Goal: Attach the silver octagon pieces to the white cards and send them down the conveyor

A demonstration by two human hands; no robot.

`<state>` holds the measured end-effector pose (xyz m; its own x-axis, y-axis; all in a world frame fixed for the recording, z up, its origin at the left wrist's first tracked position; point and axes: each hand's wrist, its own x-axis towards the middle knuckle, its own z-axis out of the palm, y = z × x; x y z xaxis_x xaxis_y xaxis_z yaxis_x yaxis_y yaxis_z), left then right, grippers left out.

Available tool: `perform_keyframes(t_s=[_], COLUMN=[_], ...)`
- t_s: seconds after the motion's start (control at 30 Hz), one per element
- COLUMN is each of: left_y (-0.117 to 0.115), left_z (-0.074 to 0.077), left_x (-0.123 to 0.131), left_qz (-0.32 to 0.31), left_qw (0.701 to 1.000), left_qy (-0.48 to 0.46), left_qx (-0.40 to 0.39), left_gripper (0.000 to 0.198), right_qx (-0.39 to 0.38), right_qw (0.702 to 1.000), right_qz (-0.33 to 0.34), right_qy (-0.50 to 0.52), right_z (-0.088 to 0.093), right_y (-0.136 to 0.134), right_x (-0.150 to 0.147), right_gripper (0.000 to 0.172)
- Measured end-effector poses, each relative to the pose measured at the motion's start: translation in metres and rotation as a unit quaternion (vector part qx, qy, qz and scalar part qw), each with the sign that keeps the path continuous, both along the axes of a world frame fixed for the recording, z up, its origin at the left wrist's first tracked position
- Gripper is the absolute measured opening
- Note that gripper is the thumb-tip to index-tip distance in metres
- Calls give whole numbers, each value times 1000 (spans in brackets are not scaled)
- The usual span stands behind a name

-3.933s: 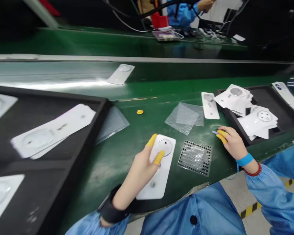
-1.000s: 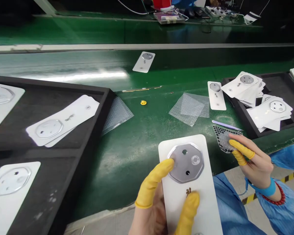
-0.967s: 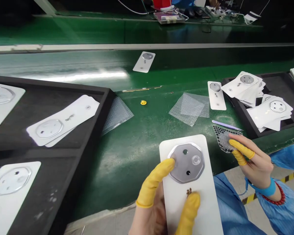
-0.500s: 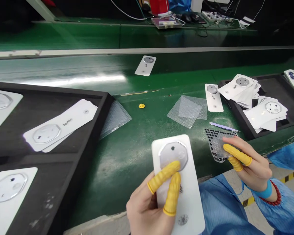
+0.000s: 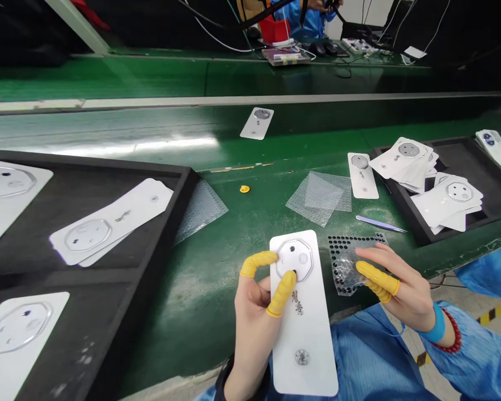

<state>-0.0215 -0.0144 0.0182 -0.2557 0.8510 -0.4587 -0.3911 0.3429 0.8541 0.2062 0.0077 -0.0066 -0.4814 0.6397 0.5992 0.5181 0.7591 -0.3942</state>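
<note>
My left hand [image 5: 256,312], with yellow finger cots, holds a white phone back cover [image 5: 311,340] upright above the bench's near edge. The cover bears an octagonal camera ring with several holes, dark lettering and a round mark. My thumb tip rests on the ring's lower part, by a small black dot; the index finger is bent at its left edge. My right hand [image 5: 401,281], also in yellow cots, grips a clear sheet with rows of black round dots [image 5: 341,257]. Its fingers cover the sheet's right part. Purple tweezers [image 5: 379,224] lie just beyond it.
A black tray [image 5: 183,189] with white covers stands at left, another black tray [image 5: 421,236] with stacked covers at right. Clear bubble sheets [image 5: 317,197], a single cover [image 5: 362,178], a yellow scrap [image 5: 244,189] and a farther cover [image 5: 256,123] lie on the green bench.
My left index finger has lifted off the camera ring to the cover's left edge, and the thumb has moved onto the ring. My right hand and the dotted sheet have come left, closer to the cover.
</note>
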Motion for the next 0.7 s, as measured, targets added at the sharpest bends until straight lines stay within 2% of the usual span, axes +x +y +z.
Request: perform_keyframes(t_s=[0.1,0.17,0.3,0.4,0.5,0.7], left_y=[6,8,8,5,3,7], left_z=[-5,-8,-13,-16,-19,-25], left_x=[-1,-2,-7,-7,-4,-3], left_qz=[-27,-37,-43,-72,-80,-44], left_qw=[999,998,993,989,991,998], left_qy=[-19,-42,-102,-124,-97,-47], left_qx=[-5,-12,-29,-47,-42,-11], left_gripper=[83,95,96,96,104,116], right_qx=[7,9,12,8,10,11], right_qw=[1000,1000,999,999,999,998], right_qz=[5,8,16,18,19,16], right_qy=[-13,-27,-48,-50,-43,-66], right_z=[-3,-3,-1,-2,-4,-13], right_y=[-1,-1,-2,-2,-1,3], right_x=[1,2,2,2,3,11], right_gripper=[38,35,31,30,31,41])
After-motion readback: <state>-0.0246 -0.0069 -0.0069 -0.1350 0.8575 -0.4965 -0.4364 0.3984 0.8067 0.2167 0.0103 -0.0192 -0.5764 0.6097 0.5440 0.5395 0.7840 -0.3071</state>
